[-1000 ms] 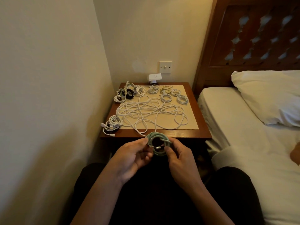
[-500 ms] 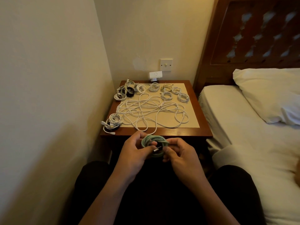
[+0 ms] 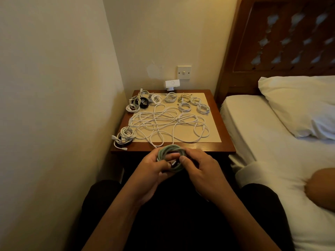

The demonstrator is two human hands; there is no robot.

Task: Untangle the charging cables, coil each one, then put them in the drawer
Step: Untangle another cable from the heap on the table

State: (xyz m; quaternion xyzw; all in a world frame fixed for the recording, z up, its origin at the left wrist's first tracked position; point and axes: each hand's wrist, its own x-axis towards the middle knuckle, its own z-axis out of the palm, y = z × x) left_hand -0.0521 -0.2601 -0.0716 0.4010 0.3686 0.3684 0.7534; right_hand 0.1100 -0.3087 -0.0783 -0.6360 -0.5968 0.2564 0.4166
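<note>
Item 1: green cable [image 3: 164,151], one, coiled into a ring. I see it held between both hands, just short of the near edge of the bedside table [image 3: 224,147]. The ring's opening faces up toward me and its long axis runs from hand to hand. The lower arc is hidden behind fingers. A small metallic plug end [image 3: 174,163] lies across the middle; I cannot tell which way it points.

Item 2: left hand [image 3: 154,171], fingers curled round the ring's left side, thumb on top.

Item 3: right hand [image 3: 201,169], thumb and fingers pinching the ring's right side.

Item 4: loose white tangle [image 3: 168,124], beyond the hands on the tabletop; strands overlap, number of cables unclear.

Item 5: white bundle [image 3: 125,135], one, ahead and left of the left hand, at the table's left edge.

Item 6: far row beyond the tangle, right part: four white coils [image 3: 204,108] and one yellowish coil [image 3: 184,97]. The left cluster [image 3: 135,105] overlaps one black coil [image 3: 144,102]; count unclear.

Item 7: pillow [image 3: 297,105], one, well right of the right hand, cut off at the frame edge.
</note>
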